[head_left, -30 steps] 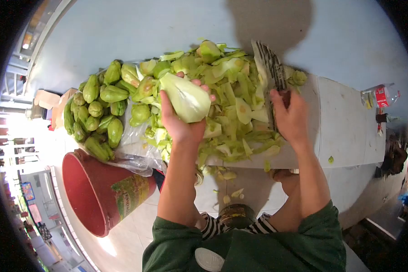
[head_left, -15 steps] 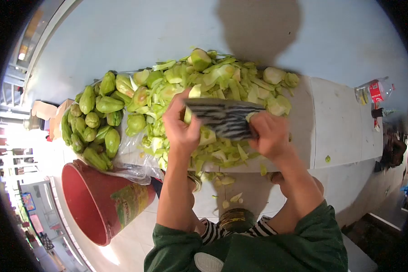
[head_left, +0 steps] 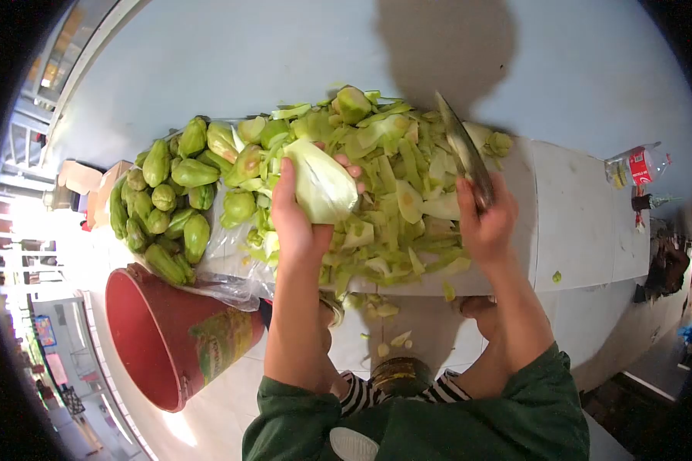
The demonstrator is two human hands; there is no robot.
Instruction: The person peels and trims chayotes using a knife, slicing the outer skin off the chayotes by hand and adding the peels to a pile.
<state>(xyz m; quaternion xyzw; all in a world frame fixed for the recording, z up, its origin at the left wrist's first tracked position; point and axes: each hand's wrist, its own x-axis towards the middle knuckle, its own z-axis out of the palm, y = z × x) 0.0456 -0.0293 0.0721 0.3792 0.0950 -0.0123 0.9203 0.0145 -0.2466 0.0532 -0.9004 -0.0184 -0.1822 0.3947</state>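
My left hand [head_left: 298, 234] is wrapped round a pale, peeled chayote [head_left: 320, 184], its smooth, wet-looking face turned up. To the right, my right hand [head_left: 488, 223] grips a broad-bladed knife [head_left: 461, 146] by its handle, the blade pointing up and away from me, apart from the chayote. Beneath both hands spreads a heap of green chayote peelings [head_left: 407, 165] with several peeled pieces among it. Unpeeled green chayotes [head_left: 158, 163] are piled to the left of the heap.
A red bucket [head_left: 173, 338] lies tipped at the lower left, beside clear plastic sheeting [head_left: 234, 290]. Far right, a clear bottle with a red label [head_left: 640, 164] lies on the tiled ledge [head_left: 573, 207]. A round container [head_left: 401, 376] stands between my legs. Behind the ledge is a wall [head_left: 284, 54].
The knife was held broadside across the chayote between both hands. Now it is away to the right with its blade raised, and the chayote is fully visible in my left hand.
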